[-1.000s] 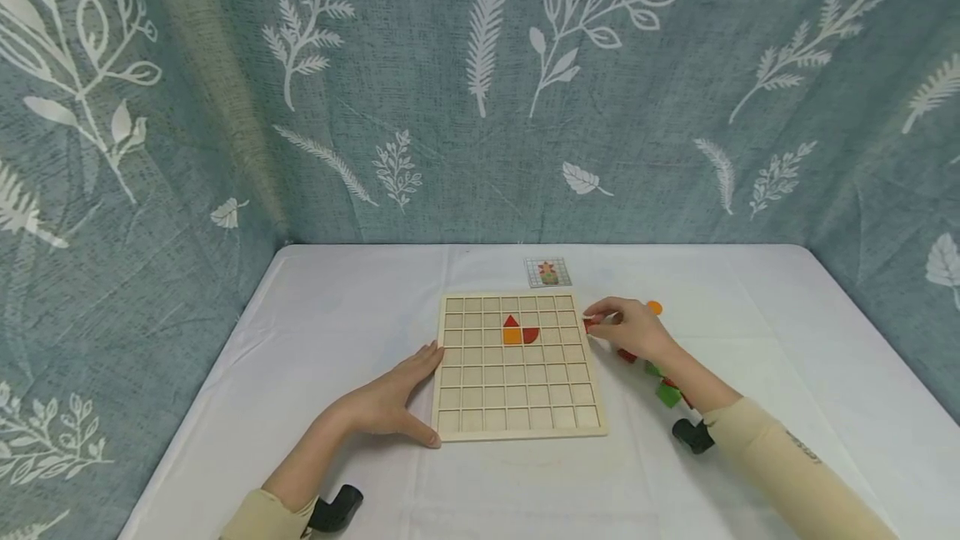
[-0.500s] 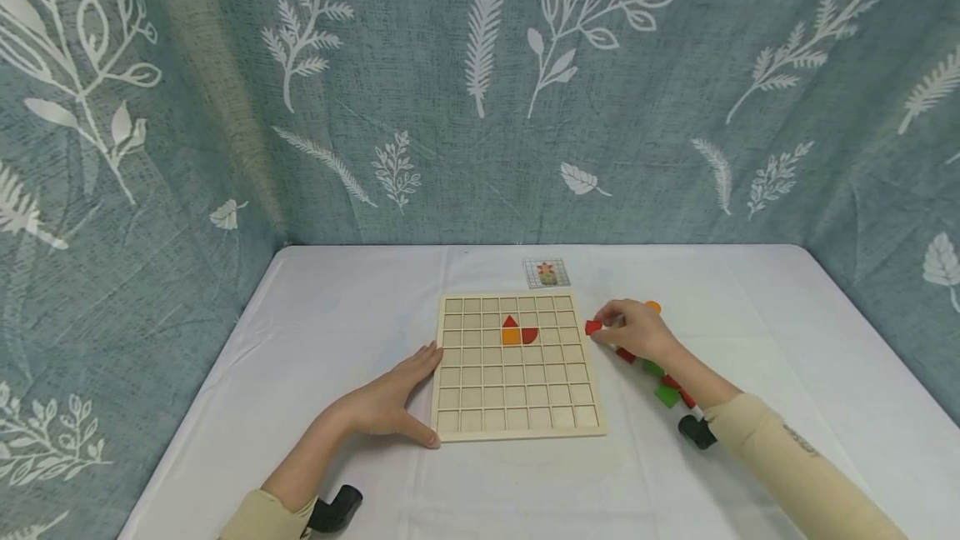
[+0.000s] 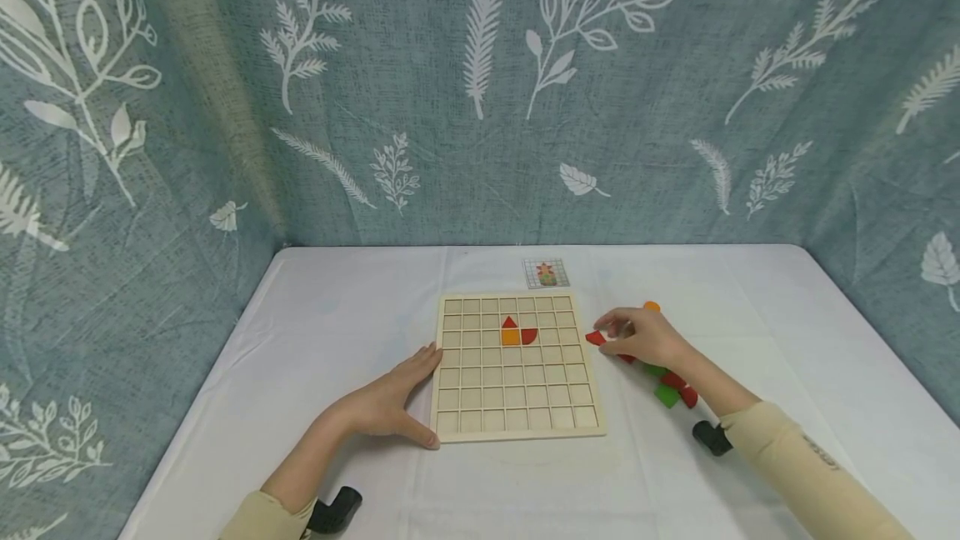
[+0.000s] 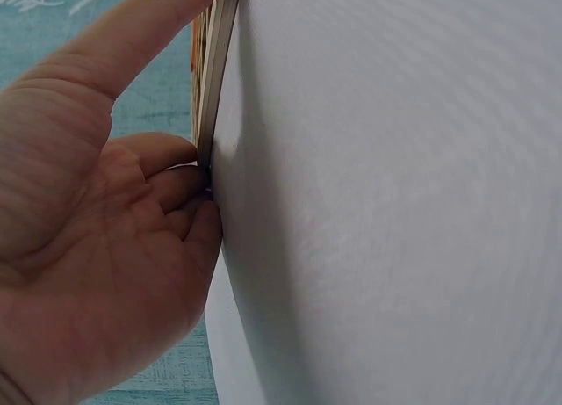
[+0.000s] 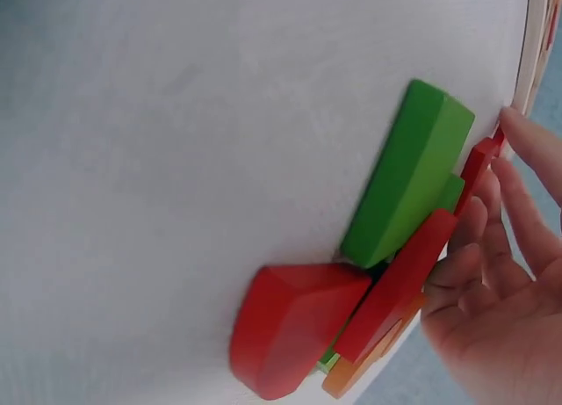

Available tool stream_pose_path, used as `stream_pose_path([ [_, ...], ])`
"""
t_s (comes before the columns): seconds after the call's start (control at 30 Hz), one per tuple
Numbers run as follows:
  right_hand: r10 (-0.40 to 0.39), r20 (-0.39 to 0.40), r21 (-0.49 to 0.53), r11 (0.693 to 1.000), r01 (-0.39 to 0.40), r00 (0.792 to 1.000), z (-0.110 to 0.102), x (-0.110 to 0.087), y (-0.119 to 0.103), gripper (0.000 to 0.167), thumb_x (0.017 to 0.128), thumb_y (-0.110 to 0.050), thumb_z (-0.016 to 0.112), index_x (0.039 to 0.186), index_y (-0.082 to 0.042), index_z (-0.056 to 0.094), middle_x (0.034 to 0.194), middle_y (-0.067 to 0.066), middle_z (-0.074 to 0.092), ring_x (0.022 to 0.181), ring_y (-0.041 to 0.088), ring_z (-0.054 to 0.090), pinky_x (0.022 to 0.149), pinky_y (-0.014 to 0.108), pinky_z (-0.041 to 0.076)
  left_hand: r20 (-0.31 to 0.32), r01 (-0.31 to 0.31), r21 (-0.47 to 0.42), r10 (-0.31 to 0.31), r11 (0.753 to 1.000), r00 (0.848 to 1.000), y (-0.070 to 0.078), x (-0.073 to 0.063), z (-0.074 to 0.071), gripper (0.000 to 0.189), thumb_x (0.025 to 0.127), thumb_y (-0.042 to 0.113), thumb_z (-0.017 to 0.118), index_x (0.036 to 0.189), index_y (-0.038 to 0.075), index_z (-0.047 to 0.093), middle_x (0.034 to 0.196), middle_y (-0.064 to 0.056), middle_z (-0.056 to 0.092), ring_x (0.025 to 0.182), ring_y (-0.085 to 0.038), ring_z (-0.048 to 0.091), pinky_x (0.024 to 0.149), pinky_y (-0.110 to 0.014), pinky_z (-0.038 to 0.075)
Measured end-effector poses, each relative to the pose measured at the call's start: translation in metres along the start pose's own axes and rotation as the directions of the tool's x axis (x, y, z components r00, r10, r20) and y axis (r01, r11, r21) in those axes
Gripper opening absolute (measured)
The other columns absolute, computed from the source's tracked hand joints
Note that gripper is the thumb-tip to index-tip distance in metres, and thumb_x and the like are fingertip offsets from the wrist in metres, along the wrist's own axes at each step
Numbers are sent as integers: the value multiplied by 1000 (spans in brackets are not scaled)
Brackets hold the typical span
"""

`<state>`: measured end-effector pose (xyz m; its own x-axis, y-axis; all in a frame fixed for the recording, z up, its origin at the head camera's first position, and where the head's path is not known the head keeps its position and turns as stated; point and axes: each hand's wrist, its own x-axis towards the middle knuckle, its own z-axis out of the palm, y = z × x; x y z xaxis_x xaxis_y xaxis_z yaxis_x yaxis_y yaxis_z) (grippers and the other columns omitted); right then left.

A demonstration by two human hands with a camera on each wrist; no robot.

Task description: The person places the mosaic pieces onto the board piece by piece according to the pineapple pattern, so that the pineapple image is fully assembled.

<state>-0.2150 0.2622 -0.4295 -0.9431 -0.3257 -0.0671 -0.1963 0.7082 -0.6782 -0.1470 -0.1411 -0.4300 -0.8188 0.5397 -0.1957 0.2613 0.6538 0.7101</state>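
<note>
A wooden grid board [image 3: 514,375] lies on the white table. It holds a red triangle [image 3: 509,322], an orange square [image 3: 511,337] and a red quarter-circle block [image 3: 529,336]. Stretched along the board's left side, my left hand [image 3: 386,397] touches its edge with spread thumb and fingertips; the left wrist view shows the palm [image 4: 114,256] beside that edge. Just past the board's right edge, my right hand [image 3: 641,336] pinches a red block [image 3: 595,337] with a rounded side between thumb and finger, low over the cloth. In the right wrist view the fingers mostly hide this block.
Behind the board lies a small pattern card [image 3: 546,273]. Loose red and green blocks, such as a green one [image 3: 667,395] and a red one [image 3: 688,397], lie under and beside the right forearm. An orange round piece [image 3: 652,306] shows behind the right hand.
My right hand has drawn slightly back toward me and right, and the red block has turned in its fingers, its face now showing. The left hand and board have stayed put.
</note>
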Motion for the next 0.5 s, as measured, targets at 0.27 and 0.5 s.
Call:
stream_pose_path([
  [0.27,13,-35,-49,999,-15,999,1,2,2,22,83,-23,79,96,-8,69,75,-1,57,63,15,49,56,28,42,-3,-4,-3,4,1000,1000,0,0,-1,122,63,36,90,153,-3,18,161,-19,9,148,-37,5,115,-58,10],
  [0.5,31,-83,-18,999,-33,996,1,0,-2,27,84,-25,77,103,-7,69,85,0,68,76,14,62,65,30,51,-7,13,-4,-13,1000,1000,1,1,0,123,62,36,90,153,-3,19,161,-18,9,148,-36,6,115,-58,11],
])
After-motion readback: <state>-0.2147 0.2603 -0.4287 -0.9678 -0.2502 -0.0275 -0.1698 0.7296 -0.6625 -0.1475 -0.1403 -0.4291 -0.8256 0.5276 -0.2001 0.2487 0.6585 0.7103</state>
